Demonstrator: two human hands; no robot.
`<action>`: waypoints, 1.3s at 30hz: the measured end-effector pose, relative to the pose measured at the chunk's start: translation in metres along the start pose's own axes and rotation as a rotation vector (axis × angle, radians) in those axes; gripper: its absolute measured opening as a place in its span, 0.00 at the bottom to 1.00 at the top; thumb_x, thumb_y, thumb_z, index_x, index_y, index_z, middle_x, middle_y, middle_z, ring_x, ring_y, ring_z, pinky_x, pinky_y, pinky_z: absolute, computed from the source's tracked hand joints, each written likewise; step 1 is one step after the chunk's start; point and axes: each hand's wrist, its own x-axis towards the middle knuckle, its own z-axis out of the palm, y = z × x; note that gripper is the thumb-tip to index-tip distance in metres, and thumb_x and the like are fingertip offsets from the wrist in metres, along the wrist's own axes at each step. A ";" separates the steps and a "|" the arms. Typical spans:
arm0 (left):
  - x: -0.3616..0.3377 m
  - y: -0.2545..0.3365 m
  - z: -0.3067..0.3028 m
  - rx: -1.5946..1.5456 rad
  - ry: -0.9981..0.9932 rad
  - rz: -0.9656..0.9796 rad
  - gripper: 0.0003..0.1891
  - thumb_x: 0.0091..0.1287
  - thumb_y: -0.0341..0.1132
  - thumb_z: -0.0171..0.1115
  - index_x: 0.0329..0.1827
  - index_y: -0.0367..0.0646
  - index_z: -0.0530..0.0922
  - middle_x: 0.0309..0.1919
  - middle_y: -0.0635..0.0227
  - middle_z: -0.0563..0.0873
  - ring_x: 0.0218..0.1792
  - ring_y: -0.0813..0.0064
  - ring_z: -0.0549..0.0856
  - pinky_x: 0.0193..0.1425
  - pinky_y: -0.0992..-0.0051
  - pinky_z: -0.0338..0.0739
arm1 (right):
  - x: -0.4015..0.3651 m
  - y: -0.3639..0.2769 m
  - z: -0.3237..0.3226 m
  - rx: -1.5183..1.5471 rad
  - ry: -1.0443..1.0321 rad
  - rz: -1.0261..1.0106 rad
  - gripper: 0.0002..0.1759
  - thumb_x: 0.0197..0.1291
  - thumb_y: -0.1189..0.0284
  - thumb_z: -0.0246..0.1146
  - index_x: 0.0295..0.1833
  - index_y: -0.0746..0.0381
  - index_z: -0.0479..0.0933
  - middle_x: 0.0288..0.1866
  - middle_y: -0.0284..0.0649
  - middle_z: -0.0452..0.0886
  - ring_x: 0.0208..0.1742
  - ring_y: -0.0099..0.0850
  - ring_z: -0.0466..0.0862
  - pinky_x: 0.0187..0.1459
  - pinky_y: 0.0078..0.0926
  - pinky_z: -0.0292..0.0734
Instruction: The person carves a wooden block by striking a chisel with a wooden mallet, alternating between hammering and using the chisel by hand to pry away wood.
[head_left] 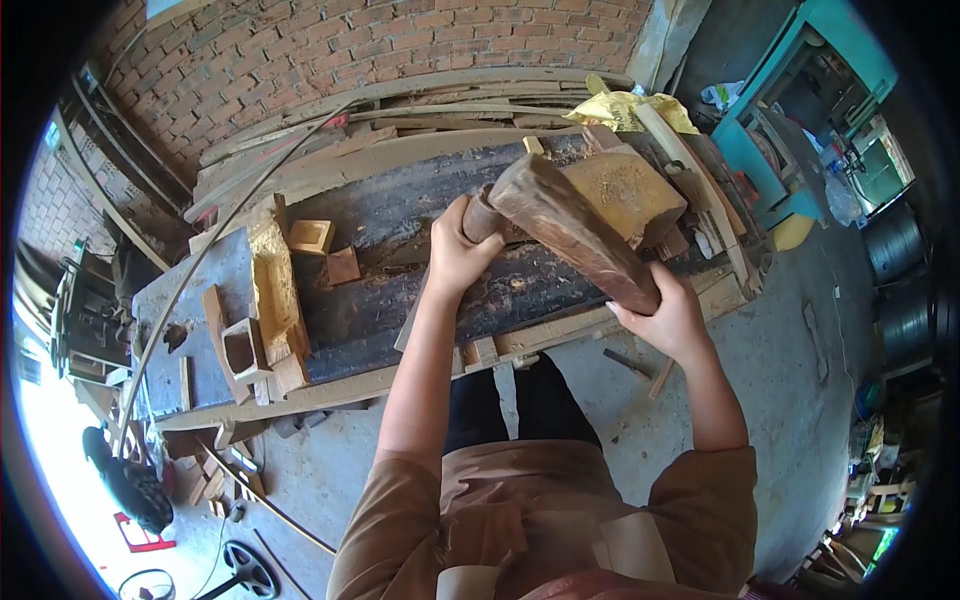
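My left hand (463,245) is wrapped around the round handle of a chisel (484,214). Its flat blade slants down to the left, partly hidden behind my wrist. My right hand (657,310) grips the narrow end of a heavy wooden mallet (575,235), a rough brown billet. The mallet's thick end overlaps the top of the chisel handle in this view. Both tools are above a dark, worn workbench (370,330). Behind the mallet lies a large yellowish wood block (625,190) with chips on top.
On the bench's left are a long carved yellow wood piece (273,285), a hollow square block (243,350), a small yellow box (311,237) and a reddish square piece (342,266). Long boards (420,115) lie along the brick wall. Offcuts (215,475) litter the floor.
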 end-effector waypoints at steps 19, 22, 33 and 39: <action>-0.002 0.005 -0.008 0.031 -0.038 -0.108 0.11 0.46 0.30 0.65 0.28 0.36 0.73 0.22 0.64 0.77 0.25 0.81 0.72 0.31 0.77 0.70 | 0.029 0.017 -0.021 0.256 0.406 0.114 0.29 0.47 0.59 0.69 0.48 0.69 0.72 0.41 0.50 0.80 0.44 0.40 0.80 0.46 0.33 0.73; -0.003 0.007 -0.006 0.042 -0.036 -0.036 0.10 0.46 0.30 0.65 0.28 0.36 0.73 0.22 0.64 0.78 0.25 0.81 0.73 0.31 0.77 0.70 | 0.074 0.049 -0.023 -0.069 0.418 0.026 0.27 0.47 0.57 0.68 0.45 0.68 0.74 0.39 0.51 0.80 0.42 0.42 0.80 0.44 0.34 0.73; 0.000 0.006 -0.008 0.015 -0.029 -0.066 0.10 0.46 0.30 0.65 0.28 0.36 0.74 0.21 0.65 0.78 0.24 0.82 0.73 0.29 0.77 0.71 | 0.135 0.060 -0.009 -0.322 0.120 0.250 0.34 0.46 0.49 0.67 0.48 0.68 0.76 0.44 0.52 0.79 0.48 0.45 0.79 0.50 0.33 0.73; 0.003 0.003 -0.006 0.055 -0.066 -0.063 0.13 0.46 0.32 0.66 0.30 0.35 0.74 0.21 0.62 0.79 0.25 0.80 0.75 0.30 0.75 0.72 | 0.111 -0.041 0.018 0.347 0.231 -0.308 0.39 0.49 0.49 0.65 0.60 0.63 0.67 0.60 0.47 0.70 0.62 0.39 0.70 0.63 0.39 0.64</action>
